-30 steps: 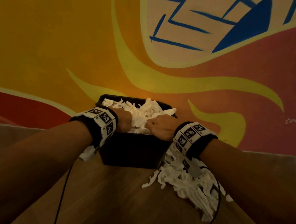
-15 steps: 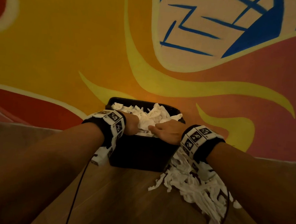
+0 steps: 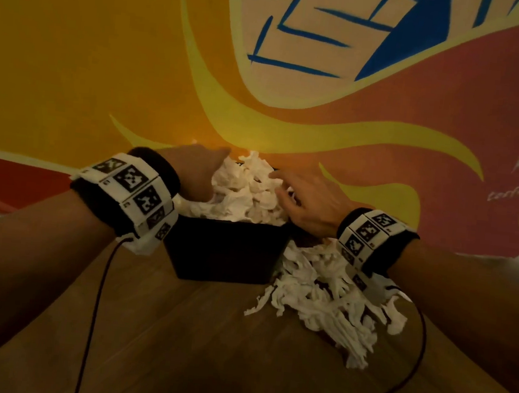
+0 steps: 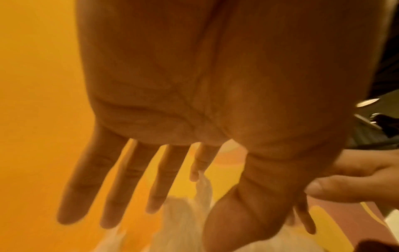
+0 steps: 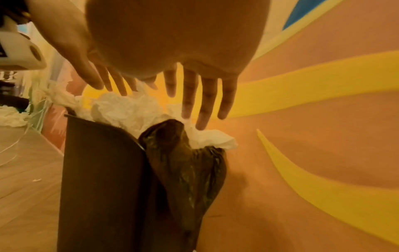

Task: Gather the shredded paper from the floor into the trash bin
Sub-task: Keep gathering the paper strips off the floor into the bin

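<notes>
A mound of shredded paper (image 3: 246, 192) is heaped above the rim of the black trash bin (image 3: 224, 250), which is stood on the wooden floor (image 3: 193, 348) against the painted wall (image 3: 75, 52). The left hand (image 3: 197, 171) and the right hand (image 3: 311, 201) are held over the mound with fingers straight and spread, and nothing is gripped in either. The step in hand is judged to be a load just let go or pressed down. A further pile of shreds (image 3: 330, 301) is left on the floor at the bin's right side. Next, that pile is to be scooped up and the mound pressed down first, since spilling over the rim is likely.
</notes>
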A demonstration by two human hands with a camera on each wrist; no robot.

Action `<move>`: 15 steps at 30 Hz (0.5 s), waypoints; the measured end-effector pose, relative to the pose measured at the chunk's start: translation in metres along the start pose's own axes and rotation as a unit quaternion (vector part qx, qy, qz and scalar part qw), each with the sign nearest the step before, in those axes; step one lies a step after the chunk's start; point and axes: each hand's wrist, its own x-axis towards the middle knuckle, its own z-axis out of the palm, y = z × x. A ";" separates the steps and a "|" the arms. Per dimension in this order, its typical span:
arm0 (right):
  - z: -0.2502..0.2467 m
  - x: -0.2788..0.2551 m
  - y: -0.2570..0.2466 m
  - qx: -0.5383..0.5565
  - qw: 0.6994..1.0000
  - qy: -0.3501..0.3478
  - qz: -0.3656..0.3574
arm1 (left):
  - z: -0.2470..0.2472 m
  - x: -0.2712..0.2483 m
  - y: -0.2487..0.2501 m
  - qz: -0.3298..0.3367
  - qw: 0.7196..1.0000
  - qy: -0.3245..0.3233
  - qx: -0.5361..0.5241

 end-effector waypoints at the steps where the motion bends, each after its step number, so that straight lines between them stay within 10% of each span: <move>1: -0.002 -0.005 0.004 0.031 0.999 0.032 0.017 | -0.006 -0.003 0.005 -0.012 0.999 0.029 0.032; 7: 0.000 -0.049 0.041 0.048 0.994 0.035 0.094 | -0.003 -0.005 0.052 0.077 0.954 0.287 0.023; 15: 0.035 -0.117 0.087 0.071 0.966 -0.213 0.126 | 0.077 0.029 0.129 0.217 0.960 0.115 -0.136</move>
